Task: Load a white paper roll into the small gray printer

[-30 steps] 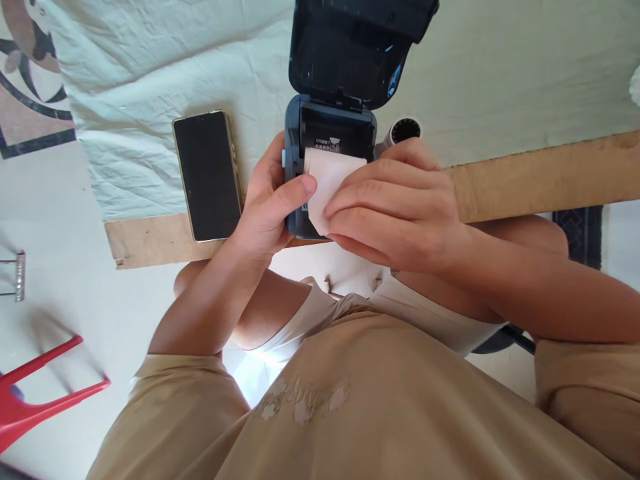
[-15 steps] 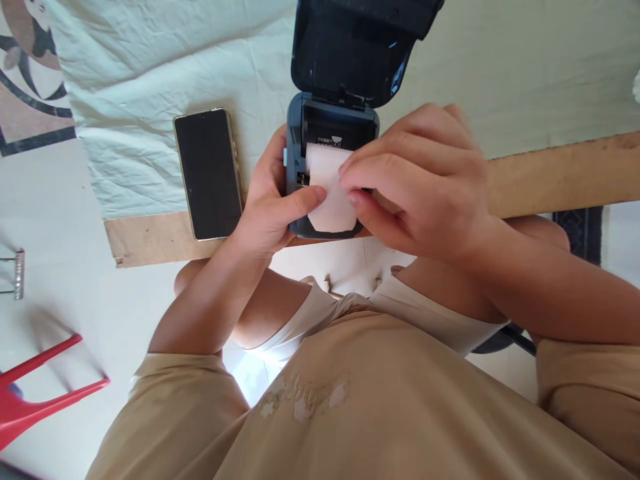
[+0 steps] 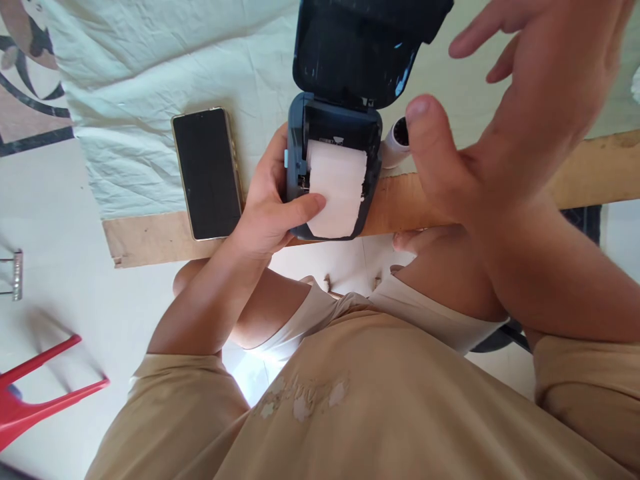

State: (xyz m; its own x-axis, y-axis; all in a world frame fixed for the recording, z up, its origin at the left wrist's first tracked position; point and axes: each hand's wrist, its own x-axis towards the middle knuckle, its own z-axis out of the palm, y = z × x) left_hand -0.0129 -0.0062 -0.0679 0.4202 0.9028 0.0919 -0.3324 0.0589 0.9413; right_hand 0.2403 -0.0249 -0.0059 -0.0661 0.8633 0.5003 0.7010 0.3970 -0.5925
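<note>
My left hand (image 3: 273, 203) grips a small dark blue label printer (image 3: 373, 153) at its left side, thumb resting on the paper. The printer's black lid (image 3: 357, 53) is swung up and back. Inside lies a white paper roll (image 3: 337, 190), its loose end lying over the front edge. My right hand (image 3: 520, 113) is raised to the right of the printer, fingers apart, holding nothing. Between the printer and my right thumb, a small white cylinder with a dark end (image 3: 397, 143) is on the table.
A phone with a dark screen (image 3: 209, 173) lies left of the printer. A pale green cloth (image 3: 125, 133) covers the table, whose bare wooden edge (image 3: 150, 240) shows in front. A red plastic stool (image 3: 40, 400) stands on the floor at lower left.
My right hand has let go of the paper and moved up and right, away from the printer. The white cylinder has come into view. My left hand keeps its hold.
</note>
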